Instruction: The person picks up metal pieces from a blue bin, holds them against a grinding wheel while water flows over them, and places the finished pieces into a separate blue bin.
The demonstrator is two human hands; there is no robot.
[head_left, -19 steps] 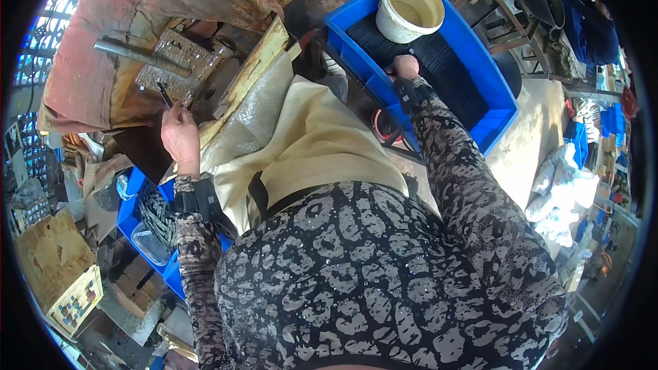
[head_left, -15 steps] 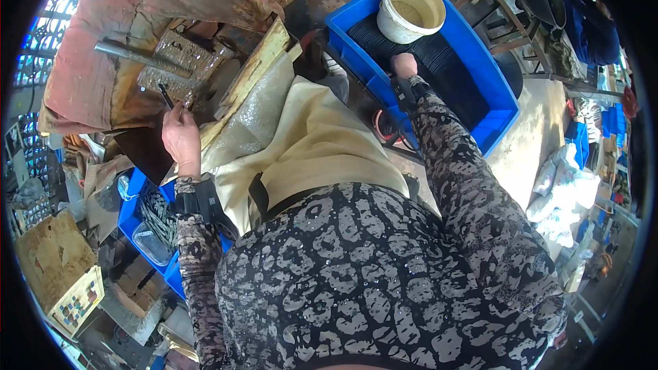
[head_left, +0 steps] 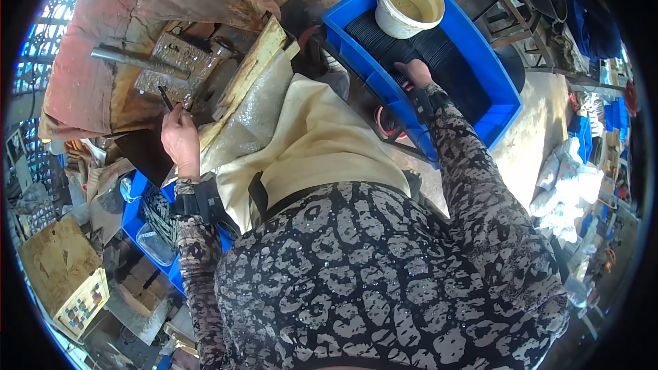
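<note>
My left hand (head_left: 180, 138) pinches a thin dark strip (head_left: 165, 99) that points up toward a wet, grimy metal block (head_left: 166, 62) with a steel bar (head_left: 140, 62) across it. Its fingers are closed; the strip's lower end is hidden in them. On the right, my right hand (head_left: 416, 74) is inside a blue crate (head_left: 504, 118), at the near-left end of rows of stacked thin black pieces (head_left: 370, 35). Its thumb and curled fingers are closed round the edge of some of these pieces, partly hidden by the hand.
A cream bucket (head_left: 401, 27) stands on the black pieces in the crate. Pink stained cloth (head_left: 103, 48) drapes round the metal block. A worn wooden board (head_left: 253, 72) slants beside it, above the cream apron (head_left: 322, 137) on my lap. Another blue crate (head_left: 130, 223) is low left.
My right hand has shifted slightly right and down within the crate, turning so its thumb and fingers show. The left hand and its strip have barely moved.
</note>
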